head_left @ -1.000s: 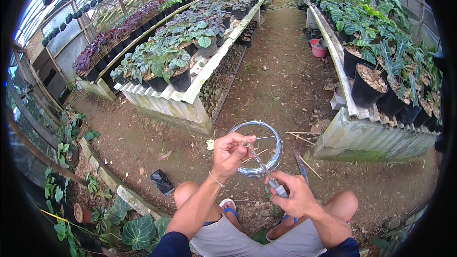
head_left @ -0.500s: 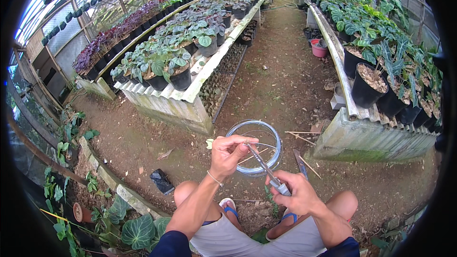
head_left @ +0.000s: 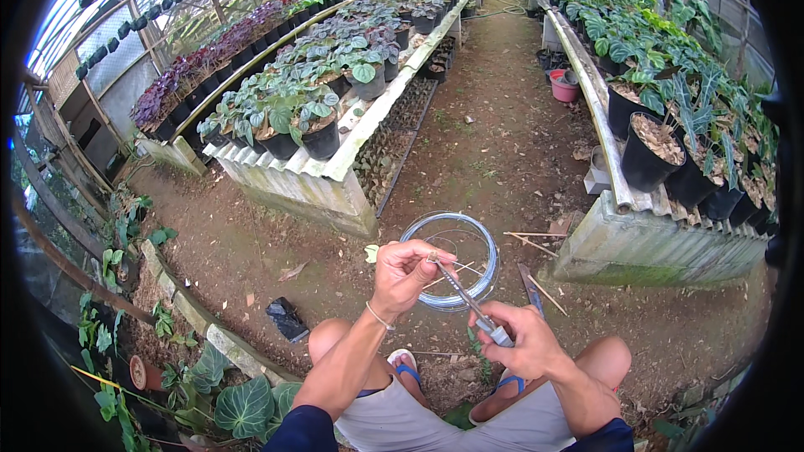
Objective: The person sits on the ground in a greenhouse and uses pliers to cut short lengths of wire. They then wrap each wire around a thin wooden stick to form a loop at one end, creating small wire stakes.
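My right hand (head_left: 523,339) is closed around the grey handle of a slim metal tool (head_left: 462,295), whose long narrow shaft slants up and away to the left. At the shaft's far tip my left hand (head_left: 404,272) has thumb and fingers pinched together. A small light bit shows there, too small to name. On the ground just beyond both hands lies a coil of silvery wire (head_left: 490,255), partly hidden by them. Right of the coil a flat dark blade (head_left: 530,288) rests on the soil beside thin sticks (head_left: 548,295).
Corrugated benches of potted plants stand at left (head_left: 335,169) and right (head_left: 615,192), with a dirt path (head_left: 486,100) between. A black plastic bundle (head_left: 286,319) lies left of my knees. Low edging (head_left: 239,351) and large leaves (head_left: 244,406) border the lower left.
Both hands keep nearly the same pose, with the tool's tip still at the left fingers. The view has shifted very slightly.
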`<state>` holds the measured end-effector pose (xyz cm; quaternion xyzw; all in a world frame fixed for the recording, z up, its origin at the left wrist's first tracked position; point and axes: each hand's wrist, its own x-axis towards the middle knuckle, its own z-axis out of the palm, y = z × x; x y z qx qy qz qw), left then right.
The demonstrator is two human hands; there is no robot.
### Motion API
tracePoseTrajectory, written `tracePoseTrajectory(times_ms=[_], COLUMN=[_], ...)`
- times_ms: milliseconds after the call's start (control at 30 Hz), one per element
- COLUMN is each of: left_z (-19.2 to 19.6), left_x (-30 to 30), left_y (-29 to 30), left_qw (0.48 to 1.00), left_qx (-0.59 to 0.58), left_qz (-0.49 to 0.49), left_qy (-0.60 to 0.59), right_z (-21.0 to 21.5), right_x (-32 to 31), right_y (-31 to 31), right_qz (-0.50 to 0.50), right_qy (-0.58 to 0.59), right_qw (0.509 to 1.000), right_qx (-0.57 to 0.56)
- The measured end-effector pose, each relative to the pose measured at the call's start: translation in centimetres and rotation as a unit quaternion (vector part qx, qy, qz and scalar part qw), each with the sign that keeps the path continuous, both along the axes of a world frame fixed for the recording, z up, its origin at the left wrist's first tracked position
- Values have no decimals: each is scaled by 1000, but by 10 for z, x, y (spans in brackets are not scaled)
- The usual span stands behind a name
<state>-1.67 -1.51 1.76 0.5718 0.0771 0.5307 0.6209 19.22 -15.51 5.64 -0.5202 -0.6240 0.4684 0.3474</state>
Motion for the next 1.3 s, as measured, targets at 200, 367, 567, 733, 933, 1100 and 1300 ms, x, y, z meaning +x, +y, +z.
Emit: tracePoseTrajectory(times_ms=[200, 367, 567, 733, 933, 1100, 1300], left_z=[5, 7, 15, 20, 21, 9, 0], left_x=[-3, -1, -5, -9, -15, -8, -20], left_y=[7, 11, 16, 15, 15, 16, 31], left_qw=[999, 997, 992, 988, 984, 998, 997], left_qx=[25, 42, 118, 140, 115, 13, 0], left_qz=[-42, -69, -36, -31, -28, -6, -24], left_qy=[10, -1, 33, 61, 133, 66, 74], right_z=[9, 7, 11, 17, 10, 2, 13], right_x=[-1, -6, -3, 2, 11, 20, 41], right_y=[-3, -3, -6, -4, 0, 4, 2], right_qz=[-20, -41, -33, -10, 21, 74, 31], right_qy=[-80, -115, -126, -138, -135, -63, 117], right_qw=[995, 983, 984, 986, 988, 991, 985], right_qx=[64, 140, 121, 95, 69, 93, 126])
